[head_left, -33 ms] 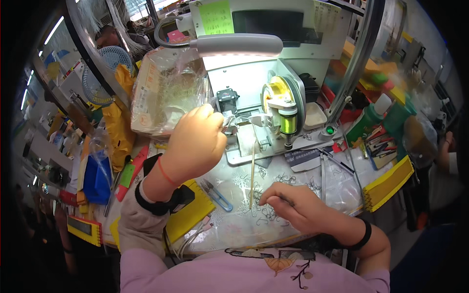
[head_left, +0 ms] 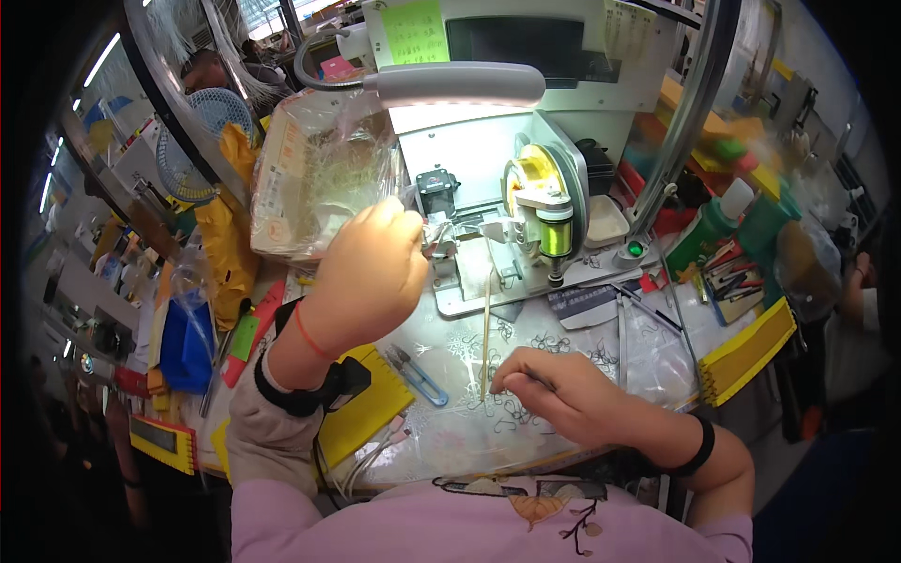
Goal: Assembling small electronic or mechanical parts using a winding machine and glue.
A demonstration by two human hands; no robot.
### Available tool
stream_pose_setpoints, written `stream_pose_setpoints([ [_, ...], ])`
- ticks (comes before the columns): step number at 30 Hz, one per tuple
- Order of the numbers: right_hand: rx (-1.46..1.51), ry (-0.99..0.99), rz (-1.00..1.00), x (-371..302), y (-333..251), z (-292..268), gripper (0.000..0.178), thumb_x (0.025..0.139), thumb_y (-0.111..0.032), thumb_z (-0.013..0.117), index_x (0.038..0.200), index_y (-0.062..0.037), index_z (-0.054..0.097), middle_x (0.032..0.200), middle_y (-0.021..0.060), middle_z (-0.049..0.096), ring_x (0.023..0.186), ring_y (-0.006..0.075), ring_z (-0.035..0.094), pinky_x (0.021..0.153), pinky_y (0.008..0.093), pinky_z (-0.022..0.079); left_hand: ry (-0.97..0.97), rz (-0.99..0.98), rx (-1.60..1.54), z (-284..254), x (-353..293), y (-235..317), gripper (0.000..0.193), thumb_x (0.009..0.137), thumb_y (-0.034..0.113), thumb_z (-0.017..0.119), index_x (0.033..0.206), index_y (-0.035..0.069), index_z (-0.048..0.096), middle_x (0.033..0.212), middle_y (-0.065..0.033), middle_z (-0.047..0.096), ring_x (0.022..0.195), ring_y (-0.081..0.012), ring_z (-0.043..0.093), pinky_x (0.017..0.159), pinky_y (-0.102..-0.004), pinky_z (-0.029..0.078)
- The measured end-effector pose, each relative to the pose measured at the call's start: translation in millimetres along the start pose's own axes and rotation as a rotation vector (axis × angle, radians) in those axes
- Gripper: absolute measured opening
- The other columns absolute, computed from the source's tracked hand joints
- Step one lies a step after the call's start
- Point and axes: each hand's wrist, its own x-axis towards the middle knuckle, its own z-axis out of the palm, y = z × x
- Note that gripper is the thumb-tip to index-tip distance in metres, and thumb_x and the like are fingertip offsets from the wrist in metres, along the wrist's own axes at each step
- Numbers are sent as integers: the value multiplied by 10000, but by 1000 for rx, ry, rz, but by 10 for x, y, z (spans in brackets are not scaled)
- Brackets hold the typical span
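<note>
Left hand (head_left: 371, 272) raised, fingers pinched; right hand (head_left: 554, 389) low, curled.

We see a white gooseneck lamp (head_left: 450, 83) lit over the bench. Clear plastic bag (head_left: 314, 178) of pale fibres stands at left, blue fan (head_left: 211, 113) behind it. Blue-handled snips (head_left: 416, 368) lie on the floral plastic table cover (head_left: 582, 352). Yellow trays: one (head_left: 746, 352) at the right edge, one (head_left: 371, 408) lower left. Green bottle with white cap (head_left: 713, 230) stands at right, beside a holder of small tools (head_left: 732, 277). Green sticky note (head_left: 413, 30) is stuck on the grey unit (head_left: 526, 42) at the back. Blue bag (head_left: 183, 342) sits far left.
</note>
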Motion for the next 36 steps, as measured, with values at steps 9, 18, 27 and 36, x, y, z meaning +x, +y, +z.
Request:
stream_pose_setpoints([
  [9,628,-10,166,825,196,237,576,1040,-497,195,1041,-33,536,615,-14,382,554,106,359,541,262,377,320,-101,-1190,368,176,-82,152,1016,101,432,1085,-21,493,985,-96,621,772,-86,549,706,-227,473],
  [18,1049,86,123,1085,318,101,444,1034,-428,293,989,-71,553,669,-10,454,526,88,348,484,242,328,426,353,34,232,195,-191,301,849,63,640,1137,7,575,995,-131,587,867,-259,543,802,-342,448],
  [27,1184,-91,113,1181,363,-23,420,1034,-405,296,948,-84,552,629,-18,442,429,62,290,404,218,257,330,235,114,224,186,-43,194,722,2,699,894,40,619,844,-97,518,811,-293,463,741,-393,391],
  [36,1245,-29,159,1163,361,44,401,1036,-398,306,876,-108,531,599,-23,414,412,59,279,371,210,251,389,328,32,260,183,-39,167,681,9,700,741,52,551,765,-87,467,752,-293,459,695,-386,386],
])
